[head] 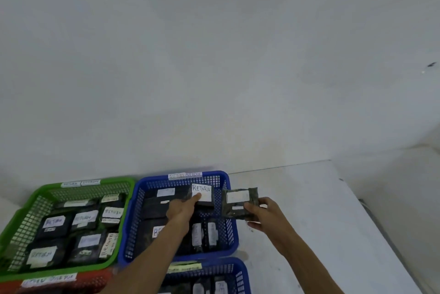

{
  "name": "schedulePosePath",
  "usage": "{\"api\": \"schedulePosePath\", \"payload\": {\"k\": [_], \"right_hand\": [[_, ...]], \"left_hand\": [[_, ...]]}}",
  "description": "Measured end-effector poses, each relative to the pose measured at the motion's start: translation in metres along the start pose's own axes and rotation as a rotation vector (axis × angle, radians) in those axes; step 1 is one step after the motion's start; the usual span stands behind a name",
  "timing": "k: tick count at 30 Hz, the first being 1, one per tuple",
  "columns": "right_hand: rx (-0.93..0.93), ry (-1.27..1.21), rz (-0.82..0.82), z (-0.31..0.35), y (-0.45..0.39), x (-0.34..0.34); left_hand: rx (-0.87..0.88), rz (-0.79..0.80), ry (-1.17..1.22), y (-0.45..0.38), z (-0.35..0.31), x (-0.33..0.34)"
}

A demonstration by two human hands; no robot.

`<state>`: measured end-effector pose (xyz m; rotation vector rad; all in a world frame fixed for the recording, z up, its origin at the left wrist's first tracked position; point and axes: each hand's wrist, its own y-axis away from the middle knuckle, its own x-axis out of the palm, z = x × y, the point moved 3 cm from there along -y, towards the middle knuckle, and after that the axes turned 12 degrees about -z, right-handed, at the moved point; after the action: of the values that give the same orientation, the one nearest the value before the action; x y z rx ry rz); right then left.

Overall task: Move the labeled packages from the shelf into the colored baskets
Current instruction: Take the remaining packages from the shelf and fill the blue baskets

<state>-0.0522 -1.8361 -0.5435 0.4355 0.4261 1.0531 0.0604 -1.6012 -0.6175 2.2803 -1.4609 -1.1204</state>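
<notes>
Two dark packages are held above the baskets at lower centre of the frame. The left hand [184, 208] is seen gripping a black package [202, 195] bearing a white label reading "RETURN"; the thumb is laid on the label, and the package is held over the far right part of the blue basket [140, 201]. The right hand [266, 214] is closed around the lower right edge of a second dark package [239, 203], whose white label is blurred and cannot be read. This package is held just outside the blue basket's right rim, above the white surface [321, 210].

Several black labelled packages are seen lying inside the blue basket. A paper tag is fixed on its far rim; the writing is not fully legible.

At lower left, a green basket [31, 208] is noted, touching the blue one and filled with black packages, several marked "RETURN". Along the bottom edge, a red basket [100, 280] and another blue basket [240, 277] are partly visible, each tagged. The upper frame is taken up by a plain pale wall [214, 55].
</notes>
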Motion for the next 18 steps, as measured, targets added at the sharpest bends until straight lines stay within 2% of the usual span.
{"api": "schedulePosePath", "payload": {"k": [5, 10, 12, 16, 18], "right_hand": [[0.019, 0.069, 0.043, 0.003, -0.033, 0.001], [0.015, 0.121, 0.078, 0.007, -0.059, 0.003], [0.016, 0.124, 0.087, 0.006, -0.067, 0.005], [0.021, 0.142, 0.100, 0.004, -0.077, 0.014], [0.015, 0.154, 0.093, 0.002, -0.080, 0.018]], "left_hand": [[-0.013, 0.011, -0.067, -0.021, -0.005, 0.029], [0.082, 0.055, -0.212, -0.036, -0.014, 0.047], [0.195, 0.053, -0.346, -0.038, -0.018, 0.051], [0.529, -0.023, -0.710, -0.035, -0.027, 0.053], [0.626, -0.069, -0.792, -0.029, -0.033, 0.050]]}}
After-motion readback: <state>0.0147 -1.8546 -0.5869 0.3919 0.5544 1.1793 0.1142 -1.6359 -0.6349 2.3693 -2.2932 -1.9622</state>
